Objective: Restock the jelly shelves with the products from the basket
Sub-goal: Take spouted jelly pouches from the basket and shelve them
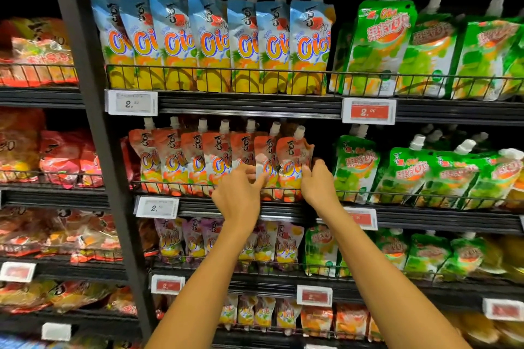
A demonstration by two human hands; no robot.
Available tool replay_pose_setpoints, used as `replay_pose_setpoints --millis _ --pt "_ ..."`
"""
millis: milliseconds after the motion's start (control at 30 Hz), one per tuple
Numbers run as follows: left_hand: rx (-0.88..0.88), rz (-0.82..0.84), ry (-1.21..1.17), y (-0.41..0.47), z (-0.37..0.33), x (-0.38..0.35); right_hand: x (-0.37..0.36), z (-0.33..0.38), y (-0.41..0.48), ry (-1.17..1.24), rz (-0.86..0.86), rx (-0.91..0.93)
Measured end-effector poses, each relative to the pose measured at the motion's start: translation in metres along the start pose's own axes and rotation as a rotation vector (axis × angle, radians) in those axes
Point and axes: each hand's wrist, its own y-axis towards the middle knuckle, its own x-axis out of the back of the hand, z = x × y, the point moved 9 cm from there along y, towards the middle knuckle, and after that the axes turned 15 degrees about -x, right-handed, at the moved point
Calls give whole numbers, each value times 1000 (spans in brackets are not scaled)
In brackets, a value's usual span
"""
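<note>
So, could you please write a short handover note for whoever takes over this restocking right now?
Left hand: fingers pinch the second red pouch from the right on the second shelf.
Right hand: grips the right edge of the end red pouch.
Done: the red row is filled from its left end up to these two pouches, which both sit behind the wire rail.
Left: stand the two pouches upright, let go, then fetch more stock. The basket is out of view, so what remains in it cannot be told.

Red-orange pouches point(292, 167), black shelving point(255, 106)
</note>
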Motion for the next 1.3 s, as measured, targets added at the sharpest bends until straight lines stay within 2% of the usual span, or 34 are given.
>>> replay_pose_setpoints --millis 233,400,567,800,900,1067,1167,1300 --pt "-14 -41 2 -11 -1 13 12 -10 -30 168 -108 137" --pt "-16 -36 -16 -23 -4 11 16 -23 -48 348 -52 207" --pt "-8 -17 -54 -37 -4 4 26 -35 -57 404 -52 235" --pt "27 45 -118 -78 11 -12 29 -80 -72 487 -54 157" --pt "42 104 -149 -110 23 -24 19 -125 -82 472 -9 84" --pt "174 291 -140 -209 67 -63 -8 -249 -112 364 59 -155" --pt "308 488 -174 -298 107 -98 -26 -344 -143 319 58 -347" --pt "484 645 -259 -426 159 -126 -53 -472 -192 240 82 -592"
